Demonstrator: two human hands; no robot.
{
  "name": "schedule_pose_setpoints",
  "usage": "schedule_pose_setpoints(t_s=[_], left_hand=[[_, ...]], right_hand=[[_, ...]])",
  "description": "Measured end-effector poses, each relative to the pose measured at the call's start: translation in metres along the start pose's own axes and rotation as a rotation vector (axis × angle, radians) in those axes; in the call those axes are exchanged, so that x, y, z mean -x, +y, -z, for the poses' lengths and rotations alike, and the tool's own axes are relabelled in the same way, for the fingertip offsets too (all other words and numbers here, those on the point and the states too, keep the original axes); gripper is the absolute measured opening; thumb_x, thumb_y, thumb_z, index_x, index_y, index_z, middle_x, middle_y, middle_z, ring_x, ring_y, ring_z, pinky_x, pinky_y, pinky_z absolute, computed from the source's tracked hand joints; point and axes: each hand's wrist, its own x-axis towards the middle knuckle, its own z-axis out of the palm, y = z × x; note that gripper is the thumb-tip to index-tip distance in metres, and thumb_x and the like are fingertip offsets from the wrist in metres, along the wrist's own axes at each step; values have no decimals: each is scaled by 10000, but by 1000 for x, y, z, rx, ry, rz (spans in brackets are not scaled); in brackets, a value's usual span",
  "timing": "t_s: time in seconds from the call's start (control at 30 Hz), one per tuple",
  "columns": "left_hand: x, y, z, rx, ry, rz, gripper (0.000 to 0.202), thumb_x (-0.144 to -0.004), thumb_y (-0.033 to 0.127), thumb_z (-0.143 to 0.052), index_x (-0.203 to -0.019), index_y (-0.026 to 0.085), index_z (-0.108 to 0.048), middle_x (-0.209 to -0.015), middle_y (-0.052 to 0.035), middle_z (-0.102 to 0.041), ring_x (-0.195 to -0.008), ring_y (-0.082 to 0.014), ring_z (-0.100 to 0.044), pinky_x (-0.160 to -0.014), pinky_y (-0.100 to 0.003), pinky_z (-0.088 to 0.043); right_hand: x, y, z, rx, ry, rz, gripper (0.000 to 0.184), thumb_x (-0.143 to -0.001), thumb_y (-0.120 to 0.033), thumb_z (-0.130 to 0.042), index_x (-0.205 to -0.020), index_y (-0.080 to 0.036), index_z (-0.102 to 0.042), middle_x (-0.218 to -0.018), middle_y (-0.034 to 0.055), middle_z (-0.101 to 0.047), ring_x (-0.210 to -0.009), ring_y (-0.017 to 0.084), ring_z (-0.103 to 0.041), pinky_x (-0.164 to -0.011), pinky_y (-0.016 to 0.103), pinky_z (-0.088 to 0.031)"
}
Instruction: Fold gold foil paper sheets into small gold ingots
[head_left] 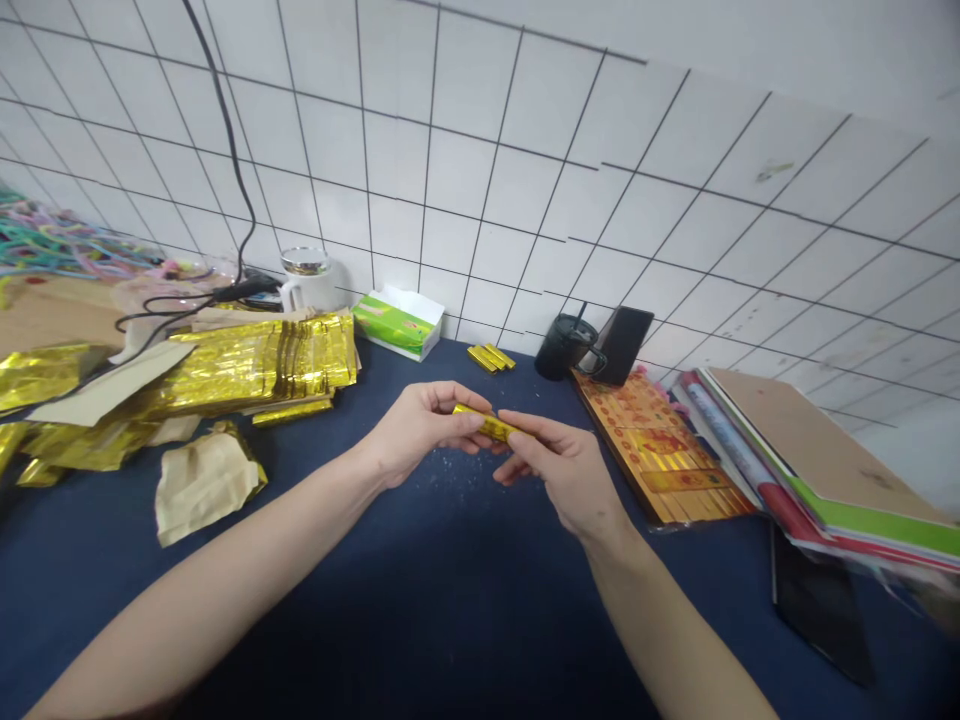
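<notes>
Above the dark blue table [420,610], both my hands hold a small folded piece of gold foil paper [486,424]. My left hand [426,428] pinches its left end between thumb and fingers. My right hand [564,478] grips its right end with the fingers curled round it. Three finished gold rolls [492,357] lie at the back near the wall. A stack of flat gold foil sheets [255,365] rests to the left.
A white mug [307,280], a green tissue box [397,322] and a black cup [564,347] stand along the tiled wall. Red-and-gold printed sheets [660,450] and stacked folders [825,480] lie right, with a black phone [821,605]. Crumpled paper [202,482] lies left.
</notes>
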Motion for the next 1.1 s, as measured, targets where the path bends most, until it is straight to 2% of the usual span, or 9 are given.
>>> schedule_pose_setpoints(t_s=[0.27,0.53,0.67,0.83,1.1], left_hand=[[-1,1,-1,23,59,9,138,-664,150,-701,-767,88,-633,-657,-61,-692,-593,-150,-672,-556,-204,-531],[-2,1,2,39,62,39,149,-664,177,-712,-748,82,-635,-650,-75,-688,-584,-156,-671,-550,-204,-530],[-2,2,2,42,51,45,158,-679,173,-700,-797,91,-634,-665,-66,-691,-577,-147,-668,-550,-208,-533],[-4,2,2,44,107,33,140,-669,164,-707,-747,79,-627,-651,-71,-686,-581,-155,-670,-536,-197,-527],[-7,0,5,44,130,42,112,-702,171,-688,-734,82,-628,-631,-68,-682,-540,-140,-659,-512,-190,-523]], right_hand=[[0,5,0,-8,32,19,203,-719,-319,-675,-898,-231,-714,-662,6,-683,-485,133,-635,-478,253,-514],[-2,5,-2,-29,33,-5,206,-717,-336,-675,-871,-206,-720,-642,13,-677,-459,138,-624,-454,257,-501],[-2,3,0,-48,55,-12,218,-718,-343,-673,-870,-190,-713,-632,17,-677,-459,138,-623,-447,253,-498],[-3,1,0,-66,62,-30,229,-712,-342,-678,-863,-173,-708,-631,26,-679,-456,135,-619,-451,253,-497],[-3,1,-1,-64,31,-47,283,-735,-391,-642,-892,-161,-691,-648,37,-676,-469,150,-628,-458,266,-488]])
